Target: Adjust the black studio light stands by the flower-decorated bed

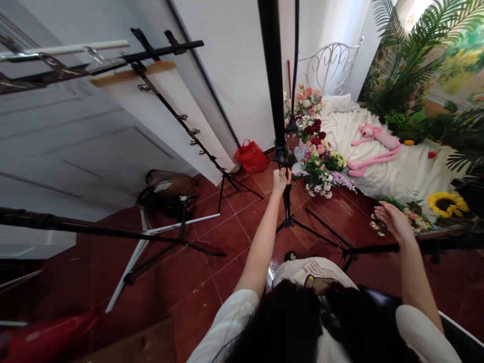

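Observation:
My left hand (280, 179) is closed around the black light stand (278, 101), just below a clamp joint on its pole. The stand rises upright out of the top of the view, and its tripod legs (290, 221) are spread on the floor. To the right, my right hand (393, 219) hangs in the air with its fingers stretched out and nothing in it. Near that hand are small pink and white flowers (414, 218) and a yellow sunflower (448, 202). A second black stand's legs (350, 249) spread below and left of my right hand.
A white-draped bed (412, 174) holds a pink plush toy (378, 146), with flower bunches (317, 146) along its edge. By the wall sits a red plastic bag (251, 156). On the left, backdrop stands with clips (181, 117), a brown bag (174, 184) and a white pole (128, 275) crowd the tiled floor.

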`<state>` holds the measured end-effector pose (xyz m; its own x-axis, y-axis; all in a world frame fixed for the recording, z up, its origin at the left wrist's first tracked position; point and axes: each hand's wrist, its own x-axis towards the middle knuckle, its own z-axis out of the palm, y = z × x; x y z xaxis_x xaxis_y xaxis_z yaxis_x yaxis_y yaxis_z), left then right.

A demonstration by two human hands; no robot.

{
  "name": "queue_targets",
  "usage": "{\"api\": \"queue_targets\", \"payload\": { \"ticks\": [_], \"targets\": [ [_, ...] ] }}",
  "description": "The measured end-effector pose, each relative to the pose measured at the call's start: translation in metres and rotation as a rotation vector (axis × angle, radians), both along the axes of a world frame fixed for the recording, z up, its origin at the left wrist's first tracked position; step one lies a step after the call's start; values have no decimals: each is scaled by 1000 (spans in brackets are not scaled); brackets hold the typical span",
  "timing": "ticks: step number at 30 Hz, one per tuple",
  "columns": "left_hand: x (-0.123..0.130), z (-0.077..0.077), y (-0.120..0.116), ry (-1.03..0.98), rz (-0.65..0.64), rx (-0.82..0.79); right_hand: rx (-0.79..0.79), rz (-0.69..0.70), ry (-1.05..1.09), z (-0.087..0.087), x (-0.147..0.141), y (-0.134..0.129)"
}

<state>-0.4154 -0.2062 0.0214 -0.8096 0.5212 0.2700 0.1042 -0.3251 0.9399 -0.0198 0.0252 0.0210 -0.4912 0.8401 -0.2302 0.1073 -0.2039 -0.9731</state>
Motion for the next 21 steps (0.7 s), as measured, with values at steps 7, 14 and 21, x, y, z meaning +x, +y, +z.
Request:
{"api": "queue_targets", "payload": {
  "ticks": [7,14,21],
  "targets": [
    [-3,-2,-6,38,46,-11,-4,-119,-49,20,94,-4],
    [-3,-5,-8,43,219,-86,-19,-42,-22,30,110,-57],
    [68,-31,1,152,890,-323,-93,-90,17,23,152,-94]
  ]
}}
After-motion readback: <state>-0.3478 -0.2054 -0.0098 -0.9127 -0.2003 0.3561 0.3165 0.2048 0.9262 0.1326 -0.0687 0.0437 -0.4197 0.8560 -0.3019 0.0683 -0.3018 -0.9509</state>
